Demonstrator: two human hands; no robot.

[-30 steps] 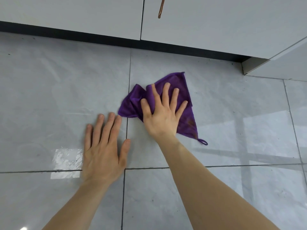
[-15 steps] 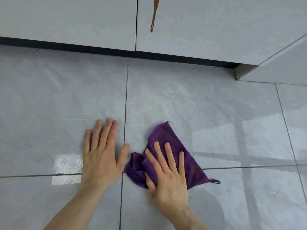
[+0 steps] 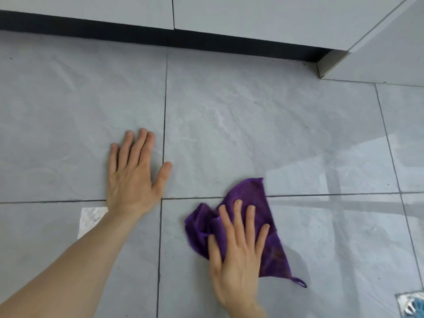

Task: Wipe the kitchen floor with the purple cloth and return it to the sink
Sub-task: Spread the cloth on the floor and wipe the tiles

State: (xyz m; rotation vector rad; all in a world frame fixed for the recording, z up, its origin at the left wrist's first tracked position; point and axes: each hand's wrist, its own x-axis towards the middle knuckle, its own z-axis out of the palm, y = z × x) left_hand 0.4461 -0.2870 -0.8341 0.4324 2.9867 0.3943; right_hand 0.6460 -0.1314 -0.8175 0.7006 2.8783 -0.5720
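Note:
The purple cloth lies crumpled on the grey tiled floor, low and right of centre, with a small hanging loop at its near right corner. My right hand presses flat on top of it with fingers spread, covering its near half. My left hand rests palm down on the bare tile to the left, fingers apart, holding nothing. A grout line runs between the two hands. The sink is not in view.
White cabinet doors with a dark toe kick run along the far side. A cabinet corner juts out at the far right. A metal floor drain with something blue on it sits at the bottom right corner.
My right hand has dragged the cloth from near the cabinets back toward me, then to the right. The left hand has stayed planted on the tile.

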